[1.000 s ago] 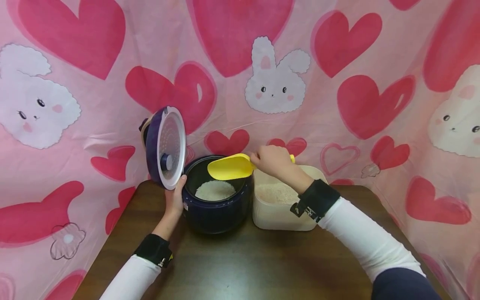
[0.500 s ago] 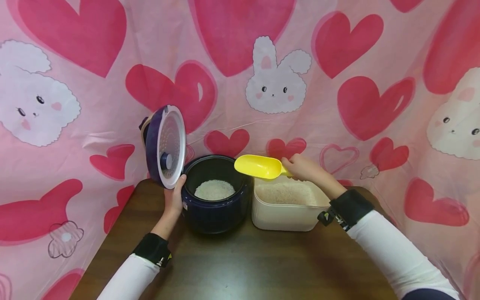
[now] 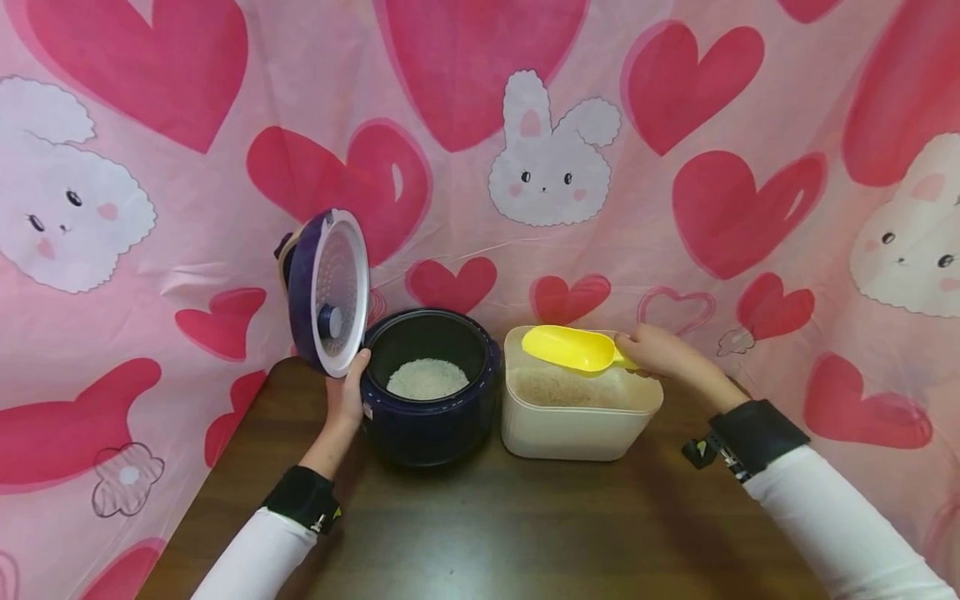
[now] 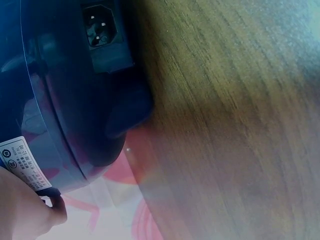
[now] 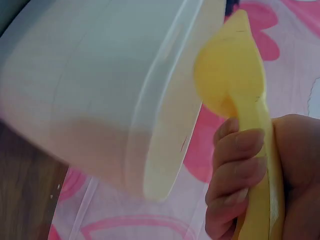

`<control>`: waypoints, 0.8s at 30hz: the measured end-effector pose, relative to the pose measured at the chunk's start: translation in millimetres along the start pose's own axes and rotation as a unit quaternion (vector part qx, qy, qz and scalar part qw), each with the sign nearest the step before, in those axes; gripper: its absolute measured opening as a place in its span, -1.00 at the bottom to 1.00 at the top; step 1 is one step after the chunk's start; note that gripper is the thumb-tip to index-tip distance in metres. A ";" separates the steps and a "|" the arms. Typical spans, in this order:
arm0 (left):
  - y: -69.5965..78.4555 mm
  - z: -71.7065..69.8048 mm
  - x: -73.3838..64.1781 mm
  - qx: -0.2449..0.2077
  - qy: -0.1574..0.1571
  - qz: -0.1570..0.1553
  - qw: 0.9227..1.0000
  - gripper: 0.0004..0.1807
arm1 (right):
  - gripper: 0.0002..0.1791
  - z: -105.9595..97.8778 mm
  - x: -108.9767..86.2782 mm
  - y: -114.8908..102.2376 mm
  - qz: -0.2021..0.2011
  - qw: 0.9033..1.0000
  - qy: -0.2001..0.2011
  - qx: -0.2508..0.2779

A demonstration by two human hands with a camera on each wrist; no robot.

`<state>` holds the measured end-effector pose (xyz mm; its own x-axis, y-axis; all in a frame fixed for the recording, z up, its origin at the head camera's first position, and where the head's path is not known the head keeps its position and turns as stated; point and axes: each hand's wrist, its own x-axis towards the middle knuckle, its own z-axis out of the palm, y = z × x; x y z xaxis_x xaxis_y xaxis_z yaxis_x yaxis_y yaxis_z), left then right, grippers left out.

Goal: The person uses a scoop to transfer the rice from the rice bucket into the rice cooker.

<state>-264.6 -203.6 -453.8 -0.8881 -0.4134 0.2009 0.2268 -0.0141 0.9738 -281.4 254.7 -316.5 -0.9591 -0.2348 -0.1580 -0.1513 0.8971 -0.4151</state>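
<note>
My right hand grips the handle of a yellow scoop, its fingers wrapped round it in the right wrist view. The scoop's bowl hangs over the cream bin, which holds pale grains. To the left of the bin stands a dark blue rice cooker with white rice in its dark inner pot. My left hand holds the base of the cooker's raised lid, thumb at the lid's rim. In the left wrist view that hand is beside the cooker's label.
The cooker and bin stand side by side at the back of a brown wooden table. Right behind them hangs a pink cloth with hearts and rabbits. A power socket shows on the cooker in the left wrist view.
My right hand has carried the scoop rightward and down, from over the rice cooker to over the cream bin. My left hand and the lid have stayed in place.
</note>
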 end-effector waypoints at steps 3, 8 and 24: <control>-0.7 -0.2 1.3 0.001 -0.003 0.002 1.000 -0.30 | -0.42 -3.1 -4.1 5.8 0.011 0.997 0.012 -0.074; -2.5 -1.1 1.6 0.007 -0.002 0.001 1.000 -0.31 | -0.50 -9.8 -8.9 8.6 0.041 0.986 0.029 -0.161; 29.1 1.9 -15.7 -0.002 -0.007 -0.002 1.000 -0.33 | -0.69 -6.2 -7.6 -21.5 0.043 0.928 0.089 -0.358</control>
<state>-244.9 -195.8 -428.5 -0.8947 -0.3997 0.1995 0.2255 -0.0184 0.9741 -272.3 239.6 -300.8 -0.9897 -0.1421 0.0146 -0.1310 0.9434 0.3047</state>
